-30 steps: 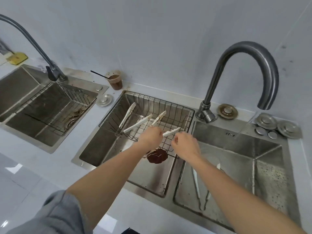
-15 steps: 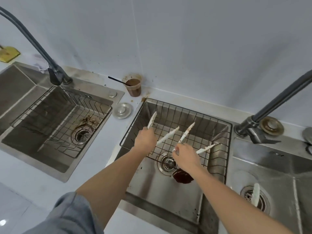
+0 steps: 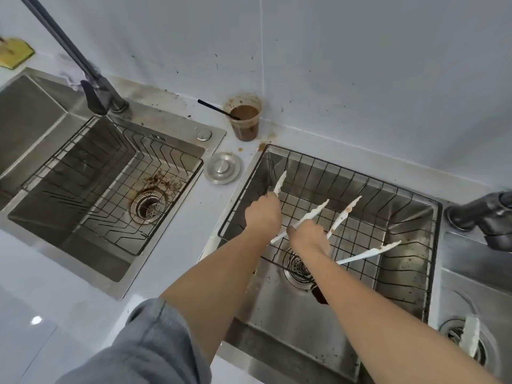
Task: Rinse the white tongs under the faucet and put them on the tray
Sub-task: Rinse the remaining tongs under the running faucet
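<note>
Head view, the only one: both hands are over the wire basket (image 3: 327, 173) that sits in the middle sink (image 3: 291, 336). The left hand (image 3: 263, 214) has its grip closed on one pair of white tongs (image 3: 279, 182), arms splayed up and away toward the basket's far left corner. The right hand (image 3: 309, 235) has its grip closed on a second pair (image 3: 368, 253), arms fanning toward the basket's right side; brown specks show on the tips. Compared with a second ago, the view has swung left: the curved faucet beside the basket's right edge is now cut to its base (image 3: 482, 214), and the hands sit deeper over the basket than before, lower toward the wire floor. No water is seen running. Judgement: rinsing looks finished or skipped, and the tongs are about to be laid down in the basket, presumably serving as the tray. A brown cup (image 3: 245, 120) stands on the counter (image 3: 219, 195) beyond the basket's far left corner.
</note>
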A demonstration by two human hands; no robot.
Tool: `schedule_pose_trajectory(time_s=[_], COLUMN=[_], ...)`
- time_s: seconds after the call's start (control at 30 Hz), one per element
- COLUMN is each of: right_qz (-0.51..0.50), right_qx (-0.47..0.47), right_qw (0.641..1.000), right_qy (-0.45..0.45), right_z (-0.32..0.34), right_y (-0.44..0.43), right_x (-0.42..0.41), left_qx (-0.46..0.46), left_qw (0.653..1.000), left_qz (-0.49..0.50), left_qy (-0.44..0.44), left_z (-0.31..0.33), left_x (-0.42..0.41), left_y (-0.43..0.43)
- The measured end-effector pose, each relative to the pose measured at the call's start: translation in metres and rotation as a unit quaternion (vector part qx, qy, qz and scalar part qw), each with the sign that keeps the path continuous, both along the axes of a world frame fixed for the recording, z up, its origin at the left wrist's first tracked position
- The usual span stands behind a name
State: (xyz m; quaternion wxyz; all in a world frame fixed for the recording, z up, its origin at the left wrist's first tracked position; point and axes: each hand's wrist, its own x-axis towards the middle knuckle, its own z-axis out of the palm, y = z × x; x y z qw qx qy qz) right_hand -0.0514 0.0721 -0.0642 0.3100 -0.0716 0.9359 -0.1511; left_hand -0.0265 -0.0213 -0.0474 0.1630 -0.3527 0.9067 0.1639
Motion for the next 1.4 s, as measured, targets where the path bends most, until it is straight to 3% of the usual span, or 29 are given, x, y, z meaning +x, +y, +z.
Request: schedule_pose_trajectory(time_s=[0.3,0.5,0.63,0.93,1.13,1.4], right_qz=[-0.181,-0.346,-0.353,-0.304,-0.326,-0.369], right_qx=[-0.173,-0.32,-0.381,-0.414,-0.439,-0.418], right_qw=[0.964,0.859,0.834,0.85,0.83,0.82], right_qy=[-0.087,-0.198,-0.187,-0.113,-0.108,-0.134], right_z=[0.01,0.044,0.066,0.085,0.088,0.071], right_y=[0.0,0.012,0.043,0.175,0.276,0.376], right_x=[-0.002,-0.003,0.007,0.021,0.02,0.012], left_qx=[0.031,0.096,0.138,0.267,0.341,0.342], left_qw=[0.997,0.987,0.971,0.916,0.897,0.91], left_qz=[0.048,0.096,0.13,0.139,0.107,0.107], left_qy=[0.044,0.089,0.149,0.264,0.26,0.21], left_z=[0.03,0.067,0.085,0.089,0.083,0.049], left_x=[-0.004,0.0,0.015,0.034,0.025,0.003], left_y=[-0.003,0.002,0.027,0.153,0.244,0.349])
